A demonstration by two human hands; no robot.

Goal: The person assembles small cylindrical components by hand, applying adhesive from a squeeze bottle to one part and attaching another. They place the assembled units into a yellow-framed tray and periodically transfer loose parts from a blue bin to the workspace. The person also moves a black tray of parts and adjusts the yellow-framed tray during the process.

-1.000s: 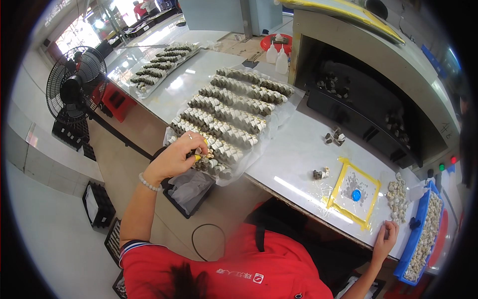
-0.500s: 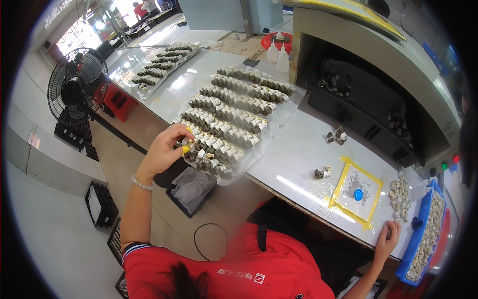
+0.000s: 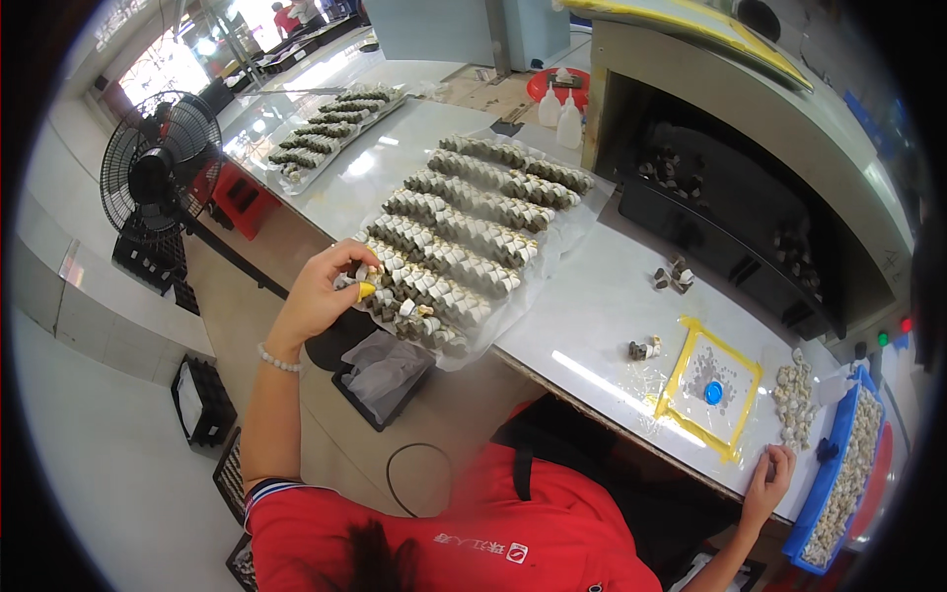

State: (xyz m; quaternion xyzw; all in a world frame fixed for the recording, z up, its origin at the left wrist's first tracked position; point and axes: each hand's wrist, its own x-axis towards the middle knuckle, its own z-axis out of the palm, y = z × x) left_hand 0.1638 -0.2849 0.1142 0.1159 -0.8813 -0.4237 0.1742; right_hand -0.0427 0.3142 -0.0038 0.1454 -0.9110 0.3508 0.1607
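Observation:
My left hand [image 3: 321,294], with a yellow cover on the thumb, is at the near-left corner of a sheet of small pieces. Its thumb and bent fingers close around a small white-and-dark piece, mostly hidden by the fingers. Diagonal rows of white-and-dark pieces [image 3: 459,232] stand on the pale sheet [image 3: 567,237], and the nearest row looks less even. My right hand [image 3: 768,481] rests at the table's front edge with its fingers loosely bent and no object visible in it. Beside it lies a pile of whitish pieces [image 3: 794,403].
A yellow-taped square [image 3: 684,377] holds a blue cap [image 3: 713,393]. A blue tray [image 3: 821,503] of whitish pieces stands at right. Behind are a dark-fronted box [image 3: 730,227] and white squeeze bottles [image 3: 569,125]. A fan [image 3: 158,173] stands left; a second sheet of rows [image 3: 330,133] lies farther back.
The whole view has shifted slightly. My left hand stays at the same corner, its fingers slightly more bent. My right hand has hardly moved.

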